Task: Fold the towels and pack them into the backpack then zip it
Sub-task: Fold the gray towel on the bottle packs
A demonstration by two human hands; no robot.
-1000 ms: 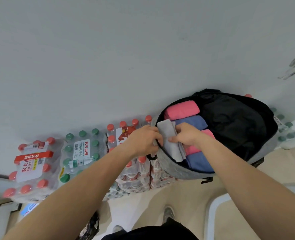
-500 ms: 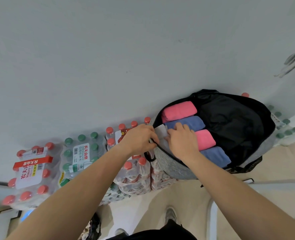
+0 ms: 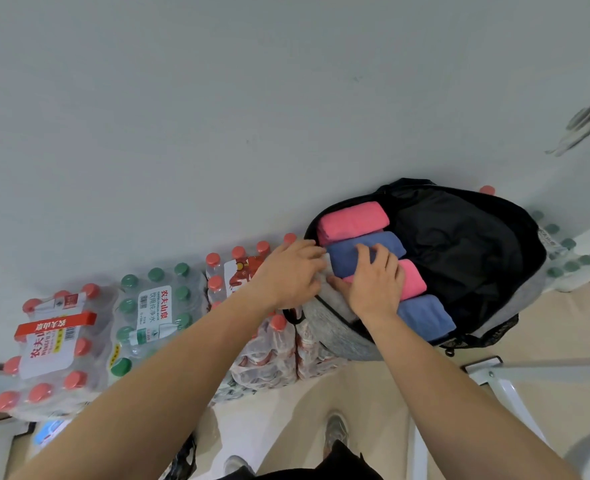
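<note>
Unzipped grey fabric backpack (image 3: 342,337) with black lining, wide open, inside a row of folded towels touching, far pink towel (image 3: 352,220), dark blue towel (image 3: 347,254), second pink towel (image 3: 414,280), near blue towel (image 3: 425,317)

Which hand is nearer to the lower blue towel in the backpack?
Right. The right hand lies just beside the lower blue towel. The left hand is farther off, at the rim of the backpack, beyond the right hand.

Four towels (image 3: 354,220) lie side by side in the backpack (image 3: 345,341); bottle packs (image 3: 155,313) stand at its nine o'clock, seemingly touching it.
</note>
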